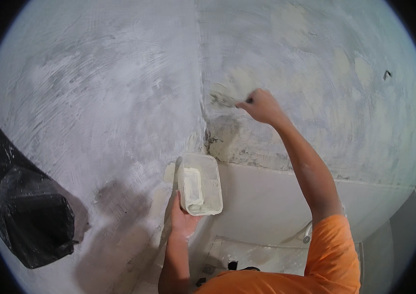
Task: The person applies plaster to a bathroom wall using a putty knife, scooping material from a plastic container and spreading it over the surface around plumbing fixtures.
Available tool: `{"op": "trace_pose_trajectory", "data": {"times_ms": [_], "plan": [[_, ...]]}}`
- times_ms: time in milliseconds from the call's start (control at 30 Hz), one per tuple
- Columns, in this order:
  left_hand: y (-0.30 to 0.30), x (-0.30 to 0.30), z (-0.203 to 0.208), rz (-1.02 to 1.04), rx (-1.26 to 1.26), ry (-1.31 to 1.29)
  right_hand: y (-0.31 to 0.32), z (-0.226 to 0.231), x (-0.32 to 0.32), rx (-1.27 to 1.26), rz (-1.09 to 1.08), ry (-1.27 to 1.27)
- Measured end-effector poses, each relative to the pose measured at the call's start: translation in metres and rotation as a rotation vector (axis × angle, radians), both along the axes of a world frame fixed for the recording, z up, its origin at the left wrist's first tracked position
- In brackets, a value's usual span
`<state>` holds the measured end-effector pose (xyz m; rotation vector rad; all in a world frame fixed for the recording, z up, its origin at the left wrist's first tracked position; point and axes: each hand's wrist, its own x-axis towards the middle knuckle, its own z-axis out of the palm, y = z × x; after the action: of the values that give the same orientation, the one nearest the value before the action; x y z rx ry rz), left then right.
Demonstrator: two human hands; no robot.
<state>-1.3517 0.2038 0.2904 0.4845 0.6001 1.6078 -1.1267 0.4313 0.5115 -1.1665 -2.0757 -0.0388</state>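
Observation:
My right hand [263, 105] is closed round the dark handle of a putty knife [223, 100]. Its blade, smeared by motion, lies at the right-hand wall [311, 98], just right of the inner corner. Pale, cream-coloured filler [240, 81] covers the wall beside the blade. Lower down, my left hand [183, 220] grips a translucent rectangular plastic tub [211, 183] from below and its left side. The tub is tilted with its mouth toward me. Cream filler clings to its inside walls and lower end.
The left wall [95, 88] carries streaky whitish plaster. Black plastic sheeting [36, 220] bulges out at the far left. A bent hook [388, 74] sticks out of the right wall. Below runs a smooth pale panel [262, 196], with a white pipe end [307, 238] near my right sleeve.

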Motion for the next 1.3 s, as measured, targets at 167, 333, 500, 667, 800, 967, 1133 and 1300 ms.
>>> {"op": "trace_pose_trajectory", "data": {"times_ms": [167,333,500,667,800,967,1133,1300], "plan": [[0.018,0.025,0.009,-0.068,0.04,-0.014,0.048,0.005,-0.009,0.058,-0.148,0.17],[0.011,0.001,0.013,-0.11,0.047,-0.06,0.055,-0.117,0.014,-0.246,-0.231,0.412],[0.007,-0.036,0.007,-0.142,0.007,-0.028,0.002,-0.244,0.008,-0.33,-0.365,0.577],[0.016,-0.048,0.004,-0.184,-0.019,-0.023,-0.016,-0.211,-0.035,-0.245,-0.375,0.731],[0.044,-0.028,0.015,-0.15,-0.039,-0.05,0.032,-0.118,-0.068,-0.26,-0.14,0.778],[0.095,0.007,0.027,-0.123,0.01,-0.026,0.107,-0.105,-0.062,-0.283,-0.224,0.726],[0.114,0.0,0.022,-0.072,0.004,-0.084,0.101,-0.252,-0.006,-0.454,-0.412,0.615],[0.139,-0.033,-0.025,-0.277,0.138,-0.153,0.047,-0.291,0.003,-0.395,-0.504,0.718]]}}
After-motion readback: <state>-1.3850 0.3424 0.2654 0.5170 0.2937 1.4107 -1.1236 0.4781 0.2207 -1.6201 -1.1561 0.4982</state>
